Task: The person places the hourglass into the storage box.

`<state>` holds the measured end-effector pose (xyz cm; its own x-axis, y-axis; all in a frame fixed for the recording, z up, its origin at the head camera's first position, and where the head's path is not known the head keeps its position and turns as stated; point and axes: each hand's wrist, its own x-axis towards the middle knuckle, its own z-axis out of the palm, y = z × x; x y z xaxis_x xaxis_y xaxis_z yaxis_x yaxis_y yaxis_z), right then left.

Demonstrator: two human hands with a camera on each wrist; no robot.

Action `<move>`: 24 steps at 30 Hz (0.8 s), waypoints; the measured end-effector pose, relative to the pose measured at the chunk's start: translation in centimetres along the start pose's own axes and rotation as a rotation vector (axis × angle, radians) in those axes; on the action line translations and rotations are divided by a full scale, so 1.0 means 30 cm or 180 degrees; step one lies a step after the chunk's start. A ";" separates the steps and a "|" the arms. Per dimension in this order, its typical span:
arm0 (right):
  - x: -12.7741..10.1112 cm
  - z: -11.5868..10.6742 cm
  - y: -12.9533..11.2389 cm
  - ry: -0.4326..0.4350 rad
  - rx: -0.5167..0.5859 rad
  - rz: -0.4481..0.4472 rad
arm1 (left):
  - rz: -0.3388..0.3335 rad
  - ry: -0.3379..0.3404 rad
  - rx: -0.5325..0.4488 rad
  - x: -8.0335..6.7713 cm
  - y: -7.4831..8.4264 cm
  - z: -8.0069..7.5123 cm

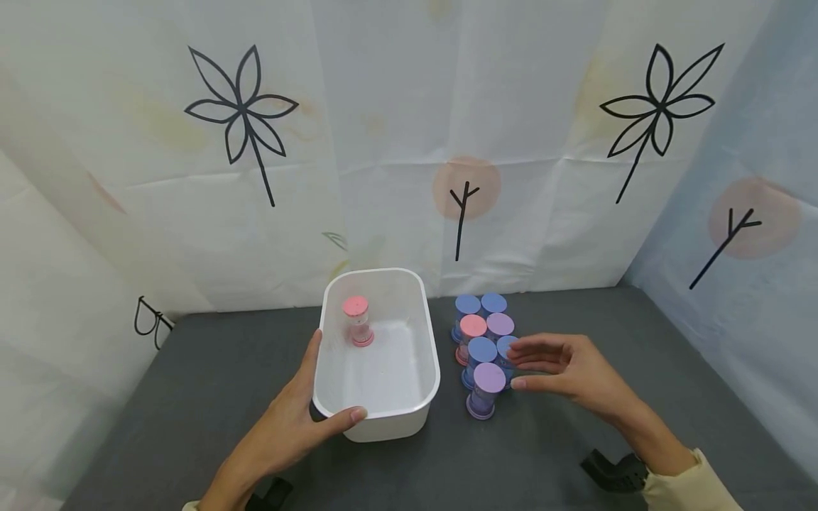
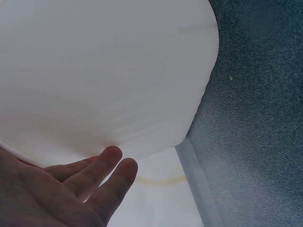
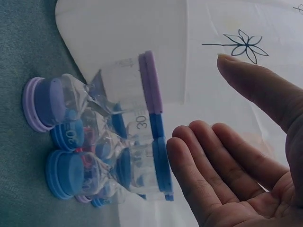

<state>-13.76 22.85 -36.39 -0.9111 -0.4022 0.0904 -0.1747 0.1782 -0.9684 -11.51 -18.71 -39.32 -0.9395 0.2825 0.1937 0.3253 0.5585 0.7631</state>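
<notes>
A: Right hand (image 1: 569, 369) is at the cluster of sand timers (image 1: 482, 341) now, fingers straight and spread, thumb apart from them, holding nothing.

B: Which way do the timers lie from those fingers?

A: Straight ahead of the fingertips, towards the person's left. The nearest are the purple-capped timer (image 1: 487, 389) at the front of the cluster and a blue-capped timer (image 1: 506, 355) just behind it; the fingertips look right beside the blue one, though I can't tell whether they touch. The wrist view shows the open palm (image 3: 236, 175) facing the purple-capped one (image 3: 118, 90) with a gap between.

B: Long axis?

A: Every timer stands upright on the grey table (image 1: 549, 454), caps top and bottom, so the axis runs vertically, across the fingers. They're packed closely, caps almost touching.

B: And the left hand?

A: The left hand (image 1: 290, 419) rests on the near left corner of the white tub (image 1: 431, 355), thumb hooked over the rim, fingers flat along the outer wall (image 2: 109, 94). It's well apart from the cluster; the right is plainly nearer.

B: What's in the tub?

A: One pink-capped timer (image 1: 358, 321), upright near the far left corner. Nothing else shows inside.
</notes>
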 end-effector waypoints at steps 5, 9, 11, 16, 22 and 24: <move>-0.010 0.014 0.018 0.0001 -0.0164 0.0013 | 0.0000 0.0008 0.0005 0.000 0.001 0.001; -0.015 0.036 0.031 0.0124 -0.0459 -0.0057 | -0.0001 0.0023 0.0009 0.001 0.002 0.001; -0.015 0.047 0.037 0.0145 -0.0546 -0.0089 | -0.0009 0.0018 -0.0009 -0.001 0.003 0.000; -0.009 0.069 0.057 0.0186 -0.0586 -0.0070 | -0.0019 0.0009 -0.0017 -0.004 0.004 -0.001; 0.000 0.102 0.069 0.0416 -0.0652 -0.0024 | -0.0003 -0.0004 -0.0036 -0.001 0.004 0.002; 0.003 0.113 0.070 0.0510 -0.0683 -0.0014 | -0.0011 -0.0009 -0.0061 0.000 0.004 0.001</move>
<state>-12.95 20.14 -39.19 -0.9546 -0.2591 0.1469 -0.2386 0.3700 -0.8979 -11.46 -18.62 -39.27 -0.9403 0.2827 0.1894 0.3199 0.5445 0.7753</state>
